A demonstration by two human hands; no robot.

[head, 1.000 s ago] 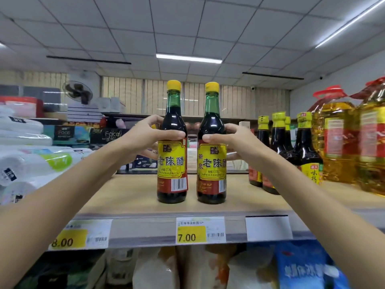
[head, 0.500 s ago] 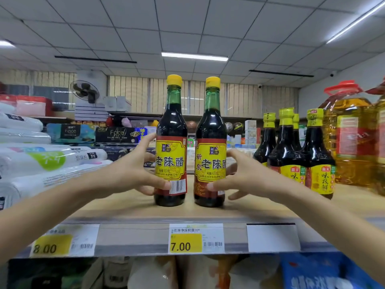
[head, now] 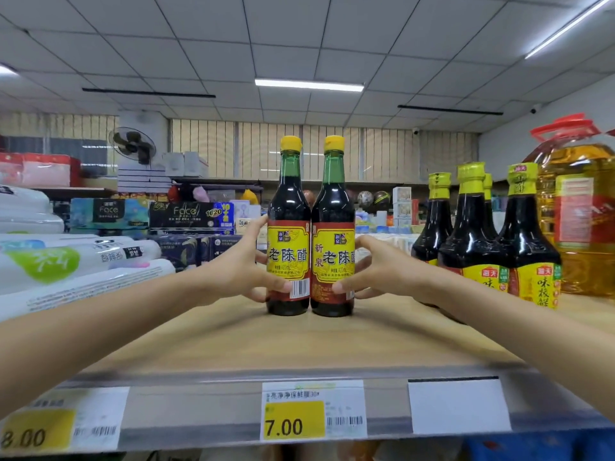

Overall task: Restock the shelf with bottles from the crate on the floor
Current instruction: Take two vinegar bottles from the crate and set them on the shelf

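Note:
Two dark vinegar bottles with yellow caps and yellow-red labels stand upright and touching on the wooden shelf. My left hand wraps the lower part of the left bottle, its thumb on the front by the barcode. The right bottle has my right hand low on it, thumb on the label and fingers spread behind. The crate is out of view.
Several dark sauce bottles with green-yellow caps stand close to the right, with a large oil jug beyond them. White wrapped rolls lie at the left of the shelf. Price tags line the front rail.
Both hands slid down from the bottles' shoulders to their lower labels. The two bottles now stand farther back on the shelf and closer together.

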